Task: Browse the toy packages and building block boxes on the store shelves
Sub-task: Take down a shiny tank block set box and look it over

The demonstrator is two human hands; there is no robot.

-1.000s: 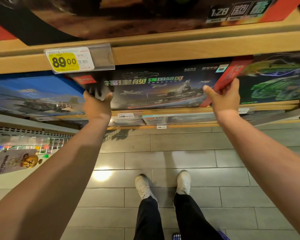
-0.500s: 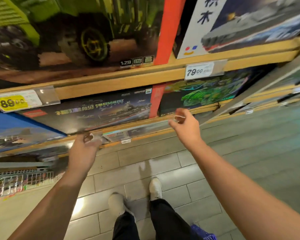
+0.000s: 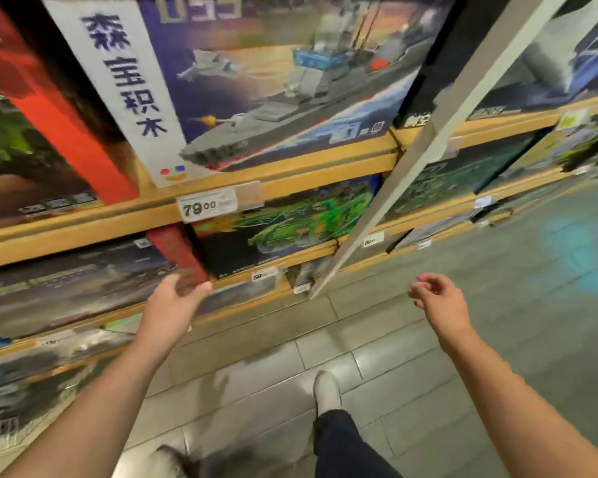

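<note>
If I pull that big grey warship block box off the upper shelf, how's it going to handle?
The warship box is probably stiff, since its printed cardboard face looks flat. It is wide and stands on edge on the wooden shelf, so it may tip forward as it clears the lip. Neither the left hand nor the right hand holds anything, so using both seems wise.

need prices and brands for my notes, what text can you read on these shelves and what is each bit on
"森宝积木": white strip of the warship box
"055": top of the same box, cropped
"79.00": price tag on the shelf edge below it
Lower price tags and small box print: too blurred to read
</note>
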